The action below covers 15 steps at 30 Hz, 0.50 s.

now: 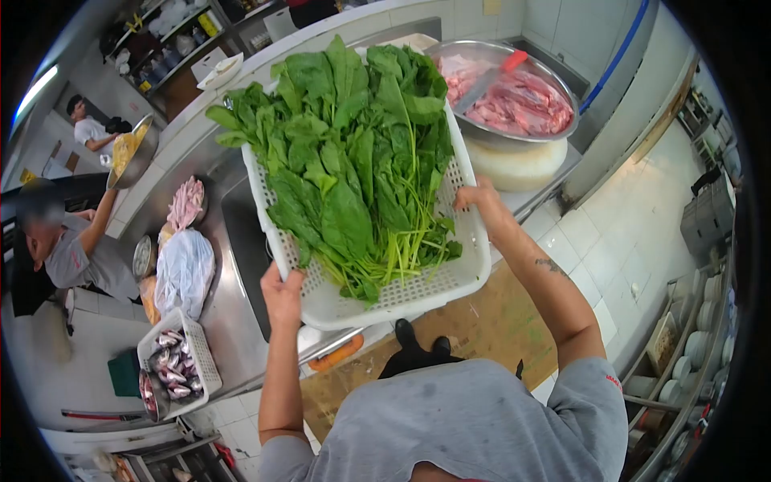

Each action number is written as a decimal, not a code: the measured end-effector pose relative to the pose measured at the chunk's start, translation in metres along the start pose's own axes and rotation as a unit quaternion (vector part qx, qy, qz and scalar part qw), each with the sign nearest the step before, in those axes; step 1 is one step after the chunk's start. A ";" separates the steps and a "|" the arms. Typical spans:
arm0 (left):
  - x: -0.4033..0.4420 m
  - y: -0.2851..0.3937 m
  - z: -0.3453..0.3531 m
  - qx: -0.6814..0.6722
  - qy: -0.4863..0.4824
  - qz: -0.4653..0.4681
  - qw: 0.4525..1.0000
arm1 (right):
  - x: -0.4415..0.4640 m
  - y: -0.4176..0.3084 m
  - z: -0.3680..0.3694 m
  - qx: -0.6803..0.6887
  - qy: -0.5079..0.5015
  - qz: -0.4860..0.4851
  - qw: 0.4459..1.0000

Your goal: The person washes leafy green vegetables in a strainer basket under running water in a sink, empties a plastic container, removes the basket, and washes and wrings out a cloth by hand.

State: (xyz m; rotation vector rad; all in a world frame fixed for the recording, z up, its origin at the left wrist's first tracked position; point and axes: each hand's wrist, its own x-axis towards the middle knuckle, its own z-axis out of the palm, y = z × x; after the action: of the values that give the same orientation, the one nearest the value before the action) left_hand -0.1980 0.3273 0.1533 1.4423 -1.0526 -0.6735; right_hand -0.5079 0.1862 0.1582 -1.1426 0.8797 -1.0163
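Note:
A white perforated plastic basket [474, 265] heaped with leafy greens [345, 161] is held up in front of me, over the sink edge and the floor. The stems lie toward me and the broad leaves point away. My left hand [283, 293] is closed around the basket's near left rim. My right hand [482, 201] grips the rim on the right side, with its fingers partly hidden. Beyond my right hand, a steel bowl [554, 132] of raw meat [522, 96] rests on a round whitish block [514, 161]. A knife with a red handle [514, 60] lies across the meat.
On the steel counter [233, 321] at left stand a white basket of fish [173, 365], a plastic bag [185, 269] and a bowl of pale pink meat [186, 201]. A co-worker [88, 249] at far left raises a bowl [136, 153]. Shelves of dishes [683, 361] line the right.

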 end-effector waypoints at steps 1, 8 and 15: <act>0.016 0.007 -0.004 0.002 -0.007 0.022 1.000 | 0.014 -0.007 0.002 0.005 0.001 -0.004 1.000; 0.154 0.068 -0.024 -0.093 -0.078 0.059 0.991 | 0.099 -0.069 0.040 0.099 0.010 -0.006 0.995; 0.279 0.108 -0.010 -0.092 -0.107 0.047 0.989 | 0.219 -0.114 0.037 0.118 0.008 -0.030 0.993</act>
State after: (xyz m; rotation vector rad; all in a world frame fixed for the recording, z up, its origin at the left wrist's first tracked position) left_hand -0.0933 0.0923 0.3060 1.1739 -1.1832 -0.8474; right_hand -0.4265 -0.0228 0.2670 -0.9666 0.7197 -1.1476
